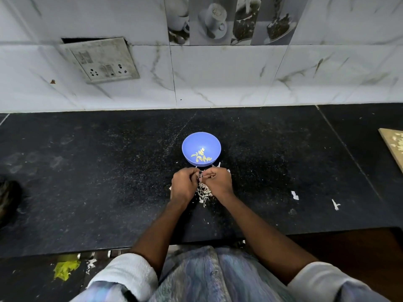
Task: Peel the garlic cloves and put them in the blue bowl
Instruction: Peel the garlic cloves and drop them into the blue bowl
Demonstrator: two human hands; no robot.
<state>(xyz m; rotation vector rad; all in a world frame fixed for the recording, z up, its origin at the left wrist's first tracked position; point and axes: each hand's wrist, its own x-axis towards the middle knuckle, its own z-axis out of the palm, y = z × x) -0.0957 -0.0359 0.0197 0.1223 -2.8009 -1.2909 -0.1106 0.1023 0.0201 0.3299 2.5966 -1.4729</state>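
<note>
- The left hand [182,185] and the right hand [218,182] meet just on the near side of the blue bowl [201,139], fingers curled inward and fingertips almost touching.
- Between them they appear to pinch a small garlic clove [200,175]; it is mostly hidden, so how much skin is left on it cannot be told.
- To do this step well, one hand should probably hold the clove steady while the other's nail lifts the papery skin at the tip and draws it off in strips, so no flake goes with it into the bowl.
- Below the hands lies a loose heap of garlic skins [204,191], thin, pale and curled.
- The bowl is round, smooth, matt plastic; several peeled cloves [201,156], yellowish and crescent-shaped, rest at its bottom.
- The worktop [87,171] is dark speckled stone, dusty, with white scraps [294,195] well to the right of the bowl.
</note>
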